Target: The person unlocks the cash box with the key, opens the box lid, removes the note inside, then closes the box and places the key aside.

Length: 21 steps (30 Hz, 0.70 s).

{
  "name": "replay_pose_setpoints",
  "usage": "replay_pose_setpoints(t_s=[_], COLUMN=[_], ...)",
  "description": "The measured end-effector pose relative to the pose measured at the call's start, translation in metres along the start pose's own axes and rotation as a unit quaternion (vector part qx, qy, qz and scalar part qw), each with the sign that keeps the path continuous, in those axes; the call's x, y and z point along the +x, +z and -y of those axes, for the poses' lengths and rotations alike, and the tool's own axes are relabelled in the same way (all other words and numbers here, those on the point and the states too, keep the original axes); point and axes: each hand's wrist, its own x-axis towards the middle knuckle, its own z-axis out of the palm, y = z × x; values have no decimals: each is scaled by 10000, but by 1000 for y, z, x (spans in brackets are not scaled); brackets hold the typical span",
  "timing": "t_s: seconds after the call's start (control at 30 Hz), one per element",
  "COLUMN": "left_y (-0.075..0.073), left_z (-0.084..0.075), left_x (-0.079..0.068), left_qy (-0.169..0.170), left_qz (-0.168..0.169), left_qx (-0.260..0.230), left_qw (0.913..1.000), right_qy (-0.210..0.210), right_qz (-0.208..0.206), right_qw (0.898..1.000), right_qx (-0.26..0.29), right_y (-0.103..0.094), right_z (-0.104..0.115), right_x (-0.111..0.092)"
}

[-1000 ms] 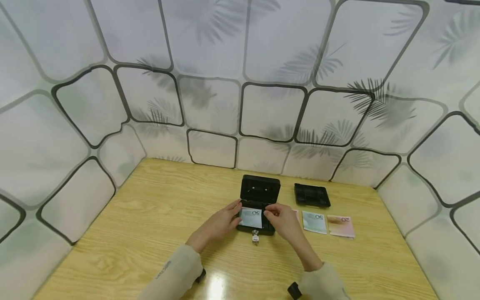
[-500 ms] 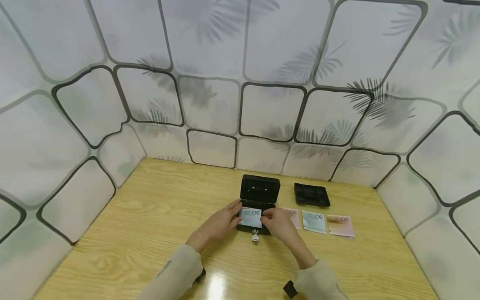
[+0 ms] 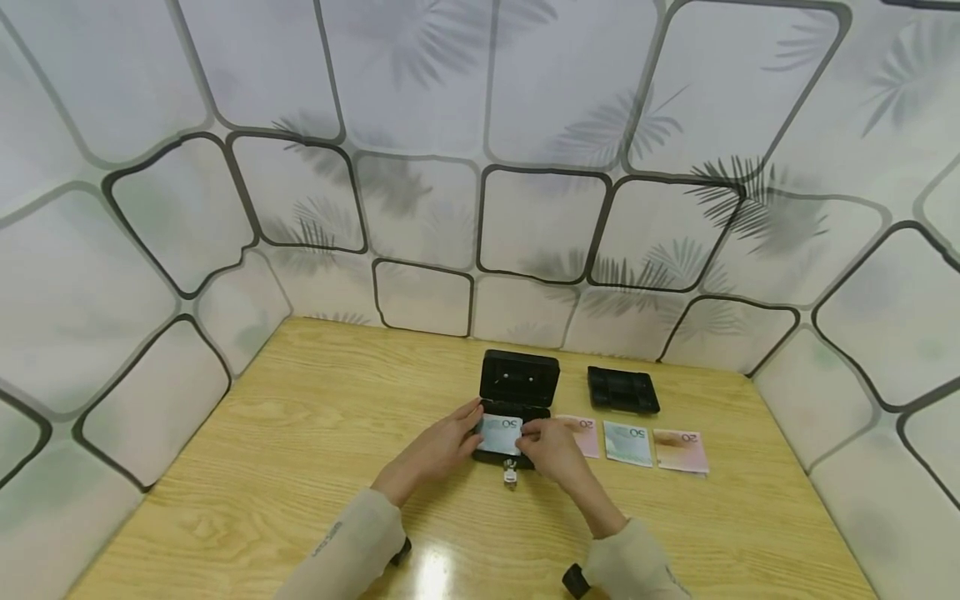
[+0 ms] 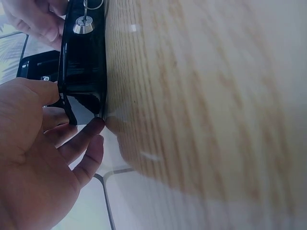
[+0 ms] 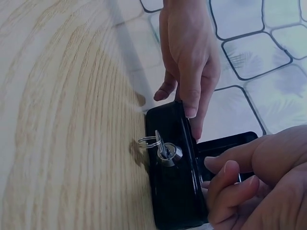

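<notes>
A small black cash box [image 3: 491,458] stands on the table with its lid [image 3: 520,379] raised; a key on a ring [image 5: 160,143] sits in its front lock [image 5: 169,155]. In it lies a blue-green banknote [image 3: 498,434] marked 50. My left hand [image 3: 442,442] holds the box's left side, thumb at the rim and fingers along the side wall in the left wrist view. My right hand [image 3: 551,450] has curled fingers and thumb at the banknote's right edge, inside the box. The right hand covers part of the box's right side.
Right of the box lie a pink 20 note [image 3: 586,435], a green 50 note [image 3: 628,443] and an orange-pink 20 note [image 3: 681,451] in a row. Behind them is a black compartment tray [image 3: 622,390]. A patterned wall covering [image 3: 420,292] borders the wooden table [image 3: 300,467].
My right hand has shifted a little left, from the box's right side to the banknote's edge, uncovering more of the pink 20 note. My left hand has stayed in place.
</notes>
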Motion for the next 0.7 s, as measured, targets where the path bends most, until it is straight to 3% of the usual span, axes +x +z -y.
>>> replay_pose_setpoints(t_s=[0.2,0.7], left_y=[-1,-1], left_z=[0,-1], left_x=[0,0], left_qy=[-1,122], left_qz=[8,20], left_qx=[100,184], left_qw=[10000,9998], right_qy=[134,-18], right_qz=[-156,-71], right_qw=[9980,9987], right_qx=[597,499], right_y=[3,8], right_z=[-1,2], right_x=[4,17])
